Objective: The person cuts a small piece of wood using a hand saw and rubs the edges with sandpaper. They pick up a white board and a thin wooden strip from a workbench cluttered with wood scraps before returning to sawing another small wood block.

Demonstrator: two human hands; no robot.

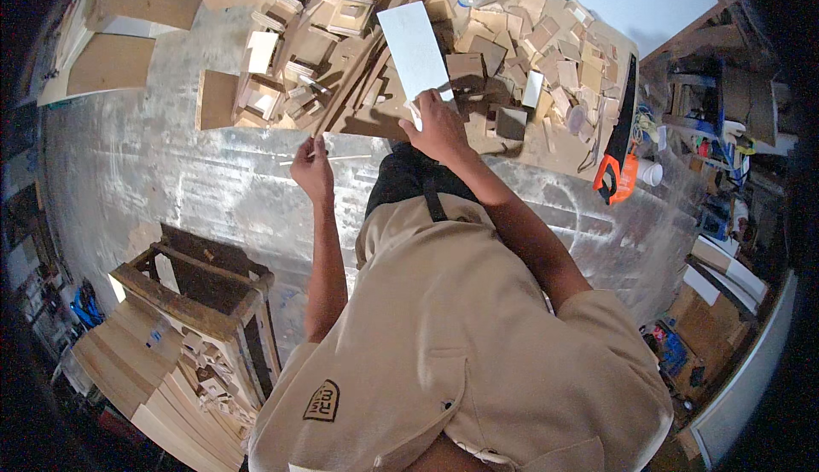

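Note:
My right hand (439, 131) is at the near end of a white rectangular board (415, 50), its fingers on the edge. A small white piece (415, 115) shows between thumb and forefinger. The board lies slanted over the wood pieces. My left hand (313, 169) is closed at the table's near edge, and a thin pale stick (351, 158) runs across it, showing on both sides. Its fingertips are close to the near end of some long brown wooden strips (363, 80); whether they touch is unclear.
Wood offcuts (559, 58) cover the table (546, 152). A handsaw with an orange handle (607, 178) hangs at its right edge, near a white cup (650, 173). At lower left stands a wooden frame (183, 301) beside stacked boards (128, 361). Cluttered shelving (725, 156) lines the right.

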